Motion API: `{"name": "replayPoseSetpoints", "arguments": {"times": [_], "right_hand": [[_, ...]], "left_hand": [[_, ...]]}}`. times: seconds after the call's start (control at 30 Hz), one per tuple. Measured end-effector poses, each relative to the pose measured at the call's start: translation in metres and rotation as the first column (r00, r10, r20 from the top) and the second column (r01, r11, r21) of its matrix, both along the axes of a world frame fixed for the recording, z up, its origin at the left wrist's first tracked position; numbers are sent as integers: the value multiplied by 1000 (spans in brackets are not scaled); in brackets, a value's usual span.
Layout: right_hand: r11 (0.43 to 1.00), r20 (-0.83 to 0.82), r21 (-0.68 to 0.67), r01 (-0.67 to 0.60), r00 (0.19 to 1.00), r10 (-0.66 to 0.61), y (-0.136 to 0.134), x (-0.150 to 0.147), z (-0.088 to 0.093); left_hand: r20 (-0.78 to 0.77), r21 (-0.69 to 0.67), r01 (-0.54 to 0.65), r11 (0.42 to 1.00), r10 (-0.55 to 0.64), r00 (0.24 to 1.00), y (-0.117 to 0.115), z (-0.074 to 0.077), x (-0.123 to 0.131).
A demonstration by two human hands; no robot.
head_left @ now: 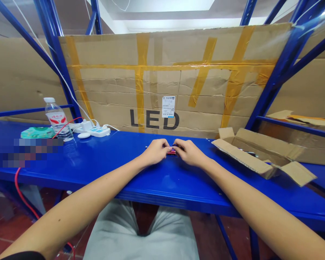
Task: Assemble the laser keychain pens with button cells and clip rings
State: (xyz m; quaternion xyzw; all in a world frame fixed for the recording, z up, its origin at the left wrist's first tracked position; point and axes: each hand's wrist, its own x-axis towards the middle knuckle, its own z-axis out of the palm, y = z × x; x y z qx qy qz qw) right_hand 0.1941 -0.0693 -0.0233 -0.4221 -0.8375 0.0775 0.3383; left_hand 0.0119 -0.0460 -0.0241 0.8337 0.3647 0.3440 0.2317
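My left hand point(157, 151) and my right hand point(188, 151) meet over the middle of the blue table point(165, 184). Between them is a small shiny red object point(171, 152), mostly covered by my fingers; its kind does not show. My left thumb and fingers close on its left side. At its right side my right fingers are pinched, with a dark blue bit visible by the fingertips. The thing is held at or just above the tabletop; I cannot tell which.
An open cardboard box point(246, 159) with a few things inside stands at the right. At the left are a water bottle point(58, 121), a green packet point(38, 132), a white power strip point(99, 131) and a red cable point(21, 191). Large cardboard point(111, 94) stands behind the table.
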Motion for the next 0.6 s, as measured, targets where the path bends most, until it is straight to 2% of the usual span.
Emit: {"name": "replayPoseSetpoints", "arguments": {"times": [0.07, 0.13, 0.23, 0.33, 0.43, 0.5, 0.6], "right_hand": [[990, -84, -140, -13, 996, 1, -1, -1, 1], [953, -193, -299, -54, 981, -5, -2, -2, 2], [897, -317, -426, -118, 948, -26, -2, -2, 2], [869, -409, -463, -176, 912, -32, -2, -3, 2], [855, -457, -473, -214, 889, -30, 0, -3, 1], [863, -455, -456, -219, 890, -14, 1, -3, 0], [899, -416, -393, -191, 909, 12, 2, -3, 1]], "left_hand": [[-49, 194, 6, 981, 4, 999, 1, -3, -1], [-115, 377, 36, 925, 8, 993, 2, -6, -2], [-225, 532, 89, 842, 39, 974, 3, -8, -3], [-328, 617, 112, 779, 125, 936, 3, -8, -3], [-386, 657, 122, 744, 192, 902, 3, -7, -3], [-374, 662, 109, 742, 200, 906, 3, -6, -4], [-274, 624, 55, 780, 152, 950, 4, -5, -5]]}}
